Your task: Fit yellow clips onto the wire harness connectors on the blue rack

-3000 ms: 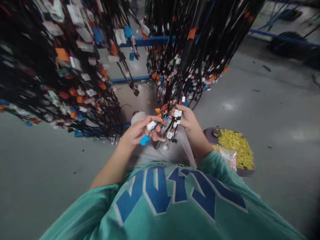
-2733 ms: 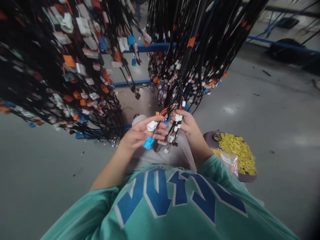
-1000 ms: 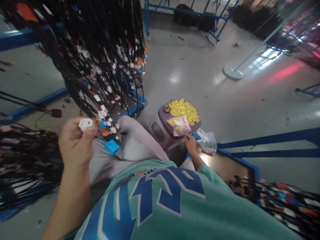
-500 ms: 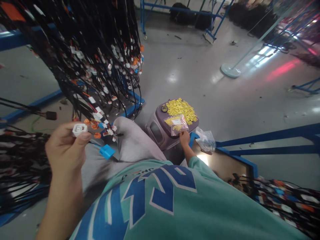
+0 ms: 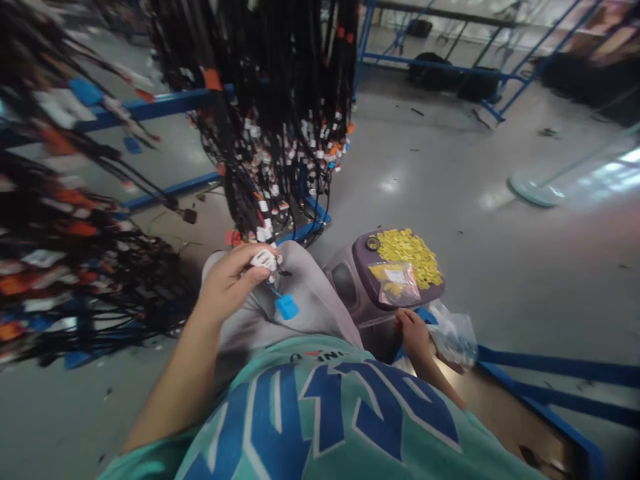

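At the far left, a blurred wiring bundle (image 5: pixel 75 267) is filling more of the view than half a second ago, as the camera is now facing further left. Beside it, a dark connector (image 5: pixel 190 215) is dangling on its cables in front of the blue rack (image 5: pixel 175 103). Further right, a hanging harness (image 5: pixel 280 127) is trailing many small white, orange and blue plugs.

The left hand (image 5: pixel 225 283) is pinching a white connector (image 5: pixel 264 260) between thumb and forefinger. That connector is now sitting above the grey trouser legs (image 5: pixel 315 297), close to the harness's lower plugs, where before it was standing apart from them to the left. A blue connector (image 5: pixel 287 307) is still hanging by its wire, below and to the right of the white one.

To the right, the purple-topped bin (image 5: pixel 357 267) is bearing a black ring (image 5: pixel 373 243), a spread of yellow pieces (image 5: pixel 410 250) and a labelled clear packet (image 5: pixel 397 283). The right hand (image 5: pixel 399 319) is bunching its fingers together just below the lid's edge, whereas earlier its fingertips were reaching the packet's border; whether they are pinching anything, I cannot tell. Past it, a crumpled plastic bag (image 5: pixel 456 337) is lying beside a blue frame (image 5: pixel 560 367).
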A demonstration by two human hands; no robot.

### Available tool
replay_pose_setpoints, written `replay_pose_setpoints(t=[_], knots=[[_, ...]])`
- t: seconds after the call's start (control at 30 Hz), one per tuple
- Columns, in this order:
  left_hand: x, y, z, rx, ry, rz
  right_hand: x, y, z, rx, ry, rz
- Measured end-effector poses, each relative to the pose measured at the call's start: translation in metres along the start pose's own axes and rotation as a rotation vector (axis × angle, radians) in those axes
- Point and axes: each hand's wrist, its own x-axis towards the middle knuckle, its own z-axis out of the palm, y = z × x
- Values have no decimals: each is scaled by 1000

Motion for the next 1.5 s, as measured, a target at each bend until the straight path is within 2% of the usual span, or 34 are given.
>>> replay_pose_setpoints(t=[0.13,0.27,0.43,0.53,0.63,0.73,0.87,1.07,1.2,1.5], knots=[[0,8,0,82,-92,56,-25,-51,16,244,-279,61],[-3,11,-1,108,-148,116,-49,-125,49,479,-596,42],[-10,16,-6,141,-187,186,-82,-207,87,608,-960,59],[-14,17,-7,165,-183,187,-98,-235,102,622,-1178,125],[-16,16,-7,182,-165,185,-109,-247,112,612,-1298,137],[-18,14,-7,201,-161,185,-114,-249,118,598,-1313,84],[-20,13,-8,213,-151,175,-117,-249,122,584,-1257,-26],[-21,15,-7,63,-87,65,-119,-253,124,538,-1212,-174],[-20,16,-7,118,-94,112,-121,-255,125,488,-1201,-218],[-17,18,-7,158,-63,180,-130,-259,121,257,-908,-598]])
